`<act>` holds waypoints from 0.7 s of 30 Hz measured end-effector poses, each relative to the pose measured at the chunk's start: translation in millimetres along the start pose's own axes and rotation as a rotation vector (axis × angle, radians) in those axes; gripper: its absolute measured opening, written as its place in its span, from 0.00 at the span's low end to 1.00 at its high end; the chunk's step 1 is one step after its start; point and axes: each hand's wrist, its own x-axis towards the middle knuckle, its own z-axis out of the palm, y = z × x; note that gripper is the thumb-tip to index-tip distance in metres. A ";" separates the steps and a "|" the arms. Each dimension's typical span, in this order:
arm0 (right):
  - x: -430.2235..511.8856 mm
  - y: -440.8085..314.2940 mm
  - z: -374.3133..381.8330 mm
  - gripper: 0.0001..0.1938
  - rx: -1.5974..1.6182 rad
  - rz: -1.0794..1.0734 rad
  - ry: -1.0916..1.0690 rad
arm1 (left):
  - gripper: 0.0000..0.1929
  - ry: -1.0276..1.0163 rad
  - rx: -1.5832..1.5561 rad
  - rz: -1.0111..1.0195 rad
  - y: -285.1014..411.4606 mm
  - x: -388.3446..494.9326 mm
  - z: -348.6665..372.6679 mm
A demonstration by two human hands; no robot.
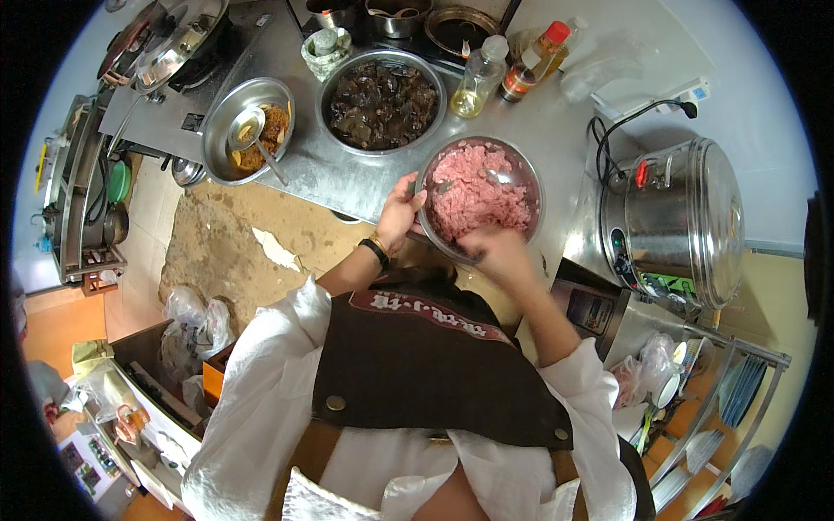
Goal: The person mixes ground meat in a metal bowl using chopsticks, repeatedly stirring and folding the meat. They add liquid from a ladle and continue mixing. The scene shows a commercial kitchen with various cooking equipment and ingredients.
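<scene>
A metal bowl [540,195] of pink minced meat [482,185] sits at the front edge of the steel worktop [326,176]. My left hand [401,211] grips its left rim, thumb over the edge. At the near side of the bowl is my right hand [496,253], blurred by motion. Its fingers are down at the meat and partly hidden, so whether they hold any is unclear. Just behind stands a larger metal bowl [319,107] full of dark, wet pieces of food [384,101].
Left on the worktop, a metal bowl [215,146] holds brown food and a ladle [247,130]. A stone mortar [326,55], an oil bottle [479,78] and a red-capped sauce bottle [531,65] stand behind. A large steel electric pot [677,221] is at right, its cord [606,140] beside it.
</scene>
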 end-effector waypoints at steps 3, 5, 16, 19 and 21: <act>21.1 -24.6 24.5 0.15 -0.010 -0.198 0.077 | 0.20 -0.053 -0.021 0.012 -11.6 9.2 -7.2; 42.5 7.8 18.1 0.12 0.160 -0.242 0.248 | 0.20 -0.059 -0.018 0.009 -9.2 4.7 -7.6; 29.9 -7.8 18.3 0.03 0.367 -0.306 0.313 | 0.20 -0.071 0.003 -0.047 9.2 -3.9 2.9; 43.9 55.7 9.4 0.07 0.482 0.129 0.634 | 0.19 -0.042 0.021 -0.042 7.6 -5.3 -2.8; 13.7 71.0 -22.2 0.05 0.516 0.355 0.629 | 0.19 -0.032 -0.017 -0.037 9.9 -7.1 0.0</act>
